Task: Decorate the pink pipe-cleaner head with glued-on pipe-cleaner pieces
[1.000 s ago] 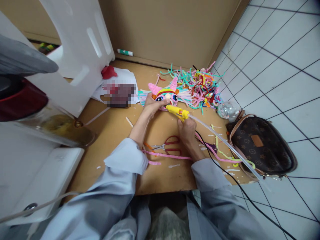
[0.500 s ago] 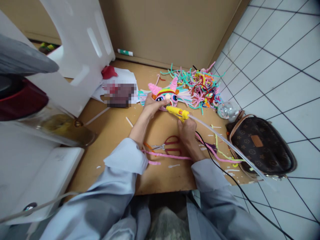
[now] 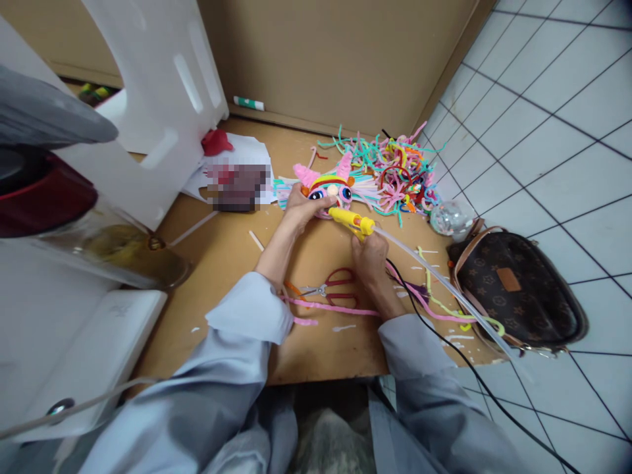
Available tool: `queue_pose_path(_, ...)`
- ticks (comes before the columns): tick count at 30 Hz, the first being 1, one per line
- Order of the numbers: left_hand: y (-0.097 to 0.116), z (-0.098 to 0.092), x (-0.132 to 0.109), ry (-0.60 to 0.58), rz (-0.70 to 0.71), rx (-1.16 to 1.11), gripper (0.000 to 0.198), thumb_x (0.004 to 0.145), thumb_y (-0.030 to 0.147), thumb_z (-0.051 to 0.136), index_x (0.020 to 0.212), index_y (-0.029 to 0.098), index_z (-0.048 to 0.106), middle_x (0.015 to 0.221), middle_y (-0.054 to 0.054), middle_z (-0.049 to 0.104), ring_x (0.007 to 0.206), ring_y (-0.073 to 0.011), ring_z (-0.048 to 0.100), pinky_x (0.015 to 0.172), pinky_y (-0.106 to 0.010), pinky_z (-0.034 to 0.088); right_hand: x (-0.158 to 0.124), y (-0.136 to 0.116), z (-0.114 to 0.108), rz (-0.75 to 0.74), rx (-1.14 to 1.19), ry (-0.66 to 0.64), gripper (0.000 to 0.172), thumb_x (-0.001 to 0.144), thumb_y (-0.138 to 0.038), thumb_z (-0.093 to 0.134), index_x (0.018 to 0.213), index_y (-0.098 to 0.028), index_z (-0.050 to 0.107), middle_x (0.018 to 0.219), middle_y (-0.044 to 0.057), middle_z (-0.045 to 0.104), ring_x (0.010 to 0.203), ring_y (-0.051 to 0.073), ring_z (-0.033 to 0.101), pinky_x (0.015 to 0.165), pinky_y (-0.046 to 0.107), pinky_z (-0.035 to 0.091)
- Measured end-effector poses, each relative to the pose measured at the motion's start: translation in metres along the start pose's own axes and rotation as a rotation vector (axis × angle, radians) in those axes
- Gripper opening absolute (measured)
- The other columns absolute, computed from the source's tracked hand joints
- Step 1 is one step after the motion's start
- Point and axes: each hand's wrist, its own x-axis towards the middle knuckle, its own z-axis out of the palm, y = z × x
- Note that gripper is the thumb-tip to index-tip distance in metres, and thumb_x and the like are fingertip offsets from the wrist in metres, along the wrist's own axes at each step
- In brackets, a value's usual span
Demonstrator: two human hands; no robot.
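- Yellow glue gun (image 3: 353, 220) up front, and the right hand (image 3: 371, 255) has its fingers curled firmly round the grip!
- Over to the left hand (image 3: 302, 207): it's pinching the pink-eared craft face (image 3: 328, 187), thumb across the front, just below the nose.
- That face sits near the tabletop's (image 3: 227, 263) far side, blue eyes up, pale strands fanning out both ways; the nozzle is right at its lower edge, though whether it touches, I can't tell.
- Out the gun's back runs a long translucent glue stick (image 3: 434, 268), slanting towards the brown patterned bag (image 3: 518, 283).
- Between the forearms lie red-handled scissors (image 3: 322, 289), a pink fuzzy strip (image 3: 340, 308) just nearer the body.
- Further out, a tangled pile of coloured pipe cleaners (image 3: 395, 168) crowds the wall side; white paper (image 3: 254, 151) lies off to the left.
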Motion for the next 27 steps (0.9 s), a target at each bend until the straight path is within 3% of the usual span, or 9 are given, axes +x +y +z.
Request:
queue_pose_path(14,-0.0038,-0.0015,0.0027,-0.036,0.025,-0.059,0.067,0.043,0.028,0.094,0.095,0.023,0.051,0.095,-0.002,0.067,0.095,-0.0241,0.069,0.084,-0.042,0.062,0.0004,-0.0025,-0.0011,0.052,0.018,0.062,0.021,0.082,-0.017,0.049,0.098,-0.015,0.063,0.095,0.011,0.063,0.083,0.022,0.057,0.075,0.033,0.049)
queue_pose_path(27,-0.0031,-0.0013,0.0026,0.003,0.006,-0.001,0.069,0.045,0.03,0.093,0.1,0.023,0.052,0.098,-0.001,0.066,0.096,-0.0226,0.068,0.085,-0.037,0.06,-0.003,-0.0003,-0.0035,0.056,-0.035,0.042,0.024,0.084,-0.018,0.049,0.103,-0.016,0.064,0.102,0.013,0.066,0.092,0.023,0.06,0.083,0.033,0.049)
